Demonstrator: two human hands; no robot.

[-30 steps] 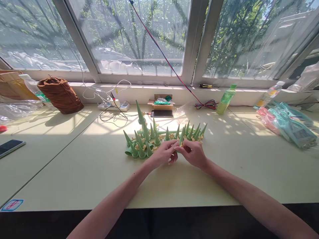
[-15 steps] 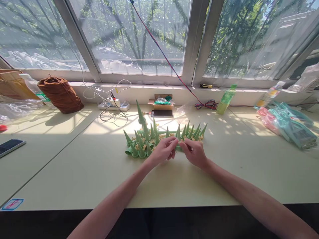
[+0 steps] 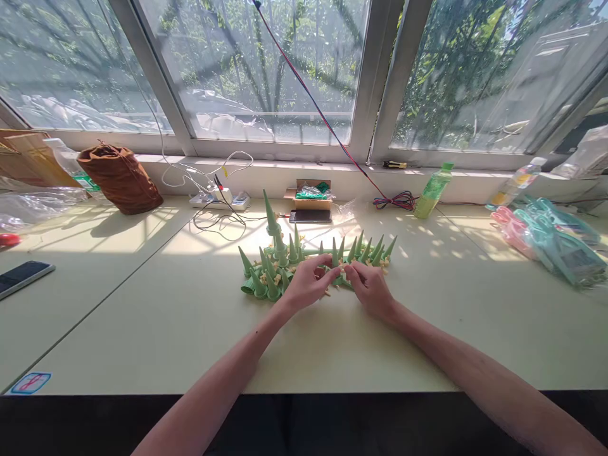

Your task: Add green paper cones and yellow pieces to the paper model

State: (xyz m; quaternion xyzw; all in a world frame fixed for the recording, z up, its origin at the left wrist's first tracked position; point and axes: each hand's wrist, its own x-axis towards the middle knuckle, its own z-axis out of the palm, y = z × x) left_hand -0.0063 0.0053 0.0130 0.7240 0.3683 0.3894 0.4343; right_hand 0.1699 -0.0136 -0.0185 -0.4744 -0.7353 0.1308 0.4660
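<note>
- green cones (image 3: 259, 288): grouped on the pale table (image 3: 190, 342), most standing points upward, thickest at left and running in a looser row to the right, beyond and around the hands.
- yellow pieces (image 3: 278, 278): small, scattered among the cone bases; separate outlines are hard to make out.
- left hand (image 3: 311, 278): thumb and forefinger spread apart in front of one cone; contact with that cone cannot be told.
- right hand (image 3: 373, 288): thumb and forefinger curled close together near the left thumb; a small pale spot shows by their tips, but whether anything is gripped cannot be told.
- handling, as judged: fine fingertip work suits parts this small; a light pinch near the base should give more control than one at the tapered point.
- steadiness, as judged: wrists low, with one hand bracing while the other turns or presses, should limit slipping.
- clearance, as judged: neighbouring cones stand near enough to be knocked, so short, slow finger movements are preferable.
</note>
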